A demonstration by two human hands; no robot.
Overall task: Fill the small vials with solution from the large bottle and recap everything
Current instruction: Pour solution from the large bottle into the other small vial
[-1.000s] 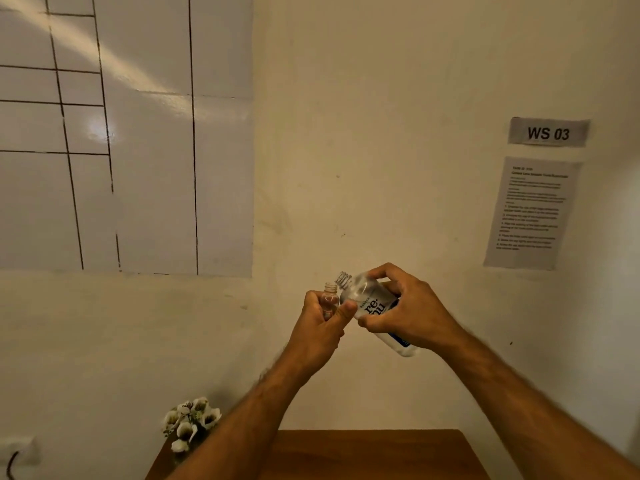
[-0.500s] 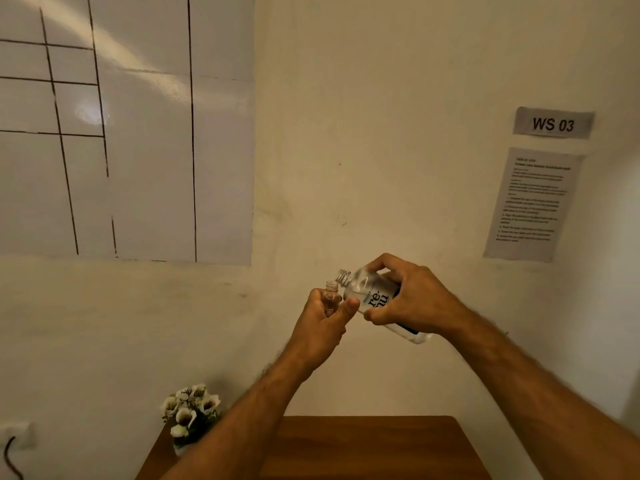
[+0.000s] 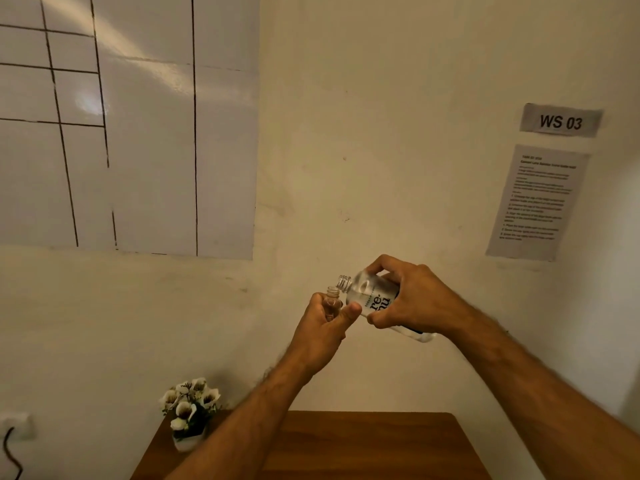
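Left hand grips 1 small vial upright; right hand grasps the tilted large bottle, both uncapped, held high over the table. We judge the bottle mouth sits right of the vial's narrow neck, so pouring could spill.

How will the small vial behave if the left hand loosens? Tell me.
The small vial looks clear and hard, so probably slippery and breakable if dropped. It is uncapped, so tilting may spill. It seems light: the left hand pinches it easily.
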